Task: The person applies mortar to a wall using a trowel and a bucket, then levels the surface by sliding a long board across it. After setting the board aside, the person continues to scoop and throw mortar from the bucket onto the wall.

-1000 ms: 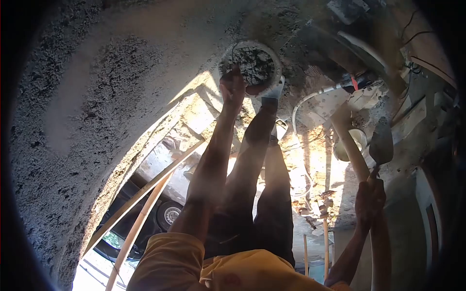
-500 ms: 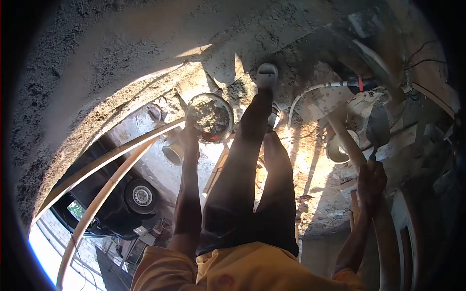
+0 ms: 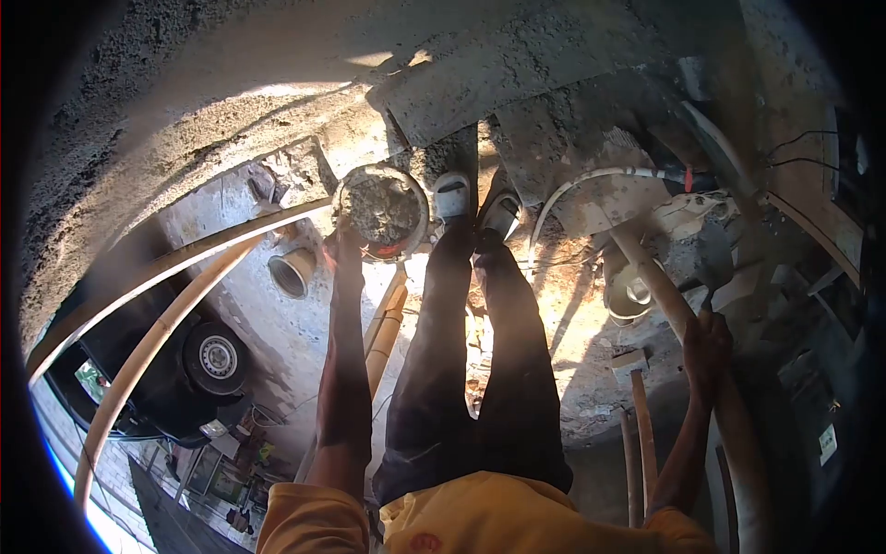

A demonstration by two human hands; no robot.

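Grey, wet-looking mortar fills a round bucket (image 3: 380, 210) left of my feet. My left hand (image 3: 341, 242) is at the bucket's lower left rim, its fingers closed on it. On the right, my right hand (image 3: 708, 343) is closed round the handle of a trowel (image 3: 713, 254), whose grey blade points up and away from me. That hand is beside a thick bamboo pole (image 3: 657, 282). Both my sandals (image 3: 451, 197) show between the bucket and a curved pale hose (image 3: 563, 189).
Two long poles (image 3: 175, 314) slant across the left, over a dark vehicle (image 3: 129, 360). An empty-looking pot (image 3: 293, 273) lies left of my arm. Another bucket (image 3: 630, 292) stands behind the bamboo. A rough mortar-covered surface (image 3: 185, 83) curves overhead; boards (image 3: 498, 74) lie ahead.
My raised or forward foot has come back beside the other one. The view has shifted, and the mortar bucket with my left hand appears slightly further left. The trowel stays in my right hand.
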